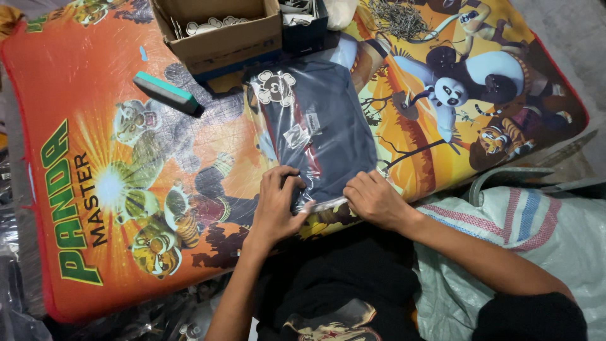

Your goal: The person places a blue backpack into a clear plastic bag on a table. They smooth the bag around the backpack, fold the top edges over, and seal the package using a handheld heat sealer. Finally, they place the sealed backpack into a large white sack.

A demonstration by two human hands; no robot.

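A folded dark blue garment in a clear plastic bag lies on an orange cartoon-printed mattress. A white round design shows near the bag's far end. My left hand presses on the near end of the bag, fingers bent over its edge. My right hand pinches the bag's near flap at its right corner. Both hands touch the plastic; the flap runs between them.
An open cardboard box with small white pieces stands at the far edge, a dark box beside it. A teal-topped block lies left of the bag. A striped woven sack sits at right. Thin metal bits are piled far right.
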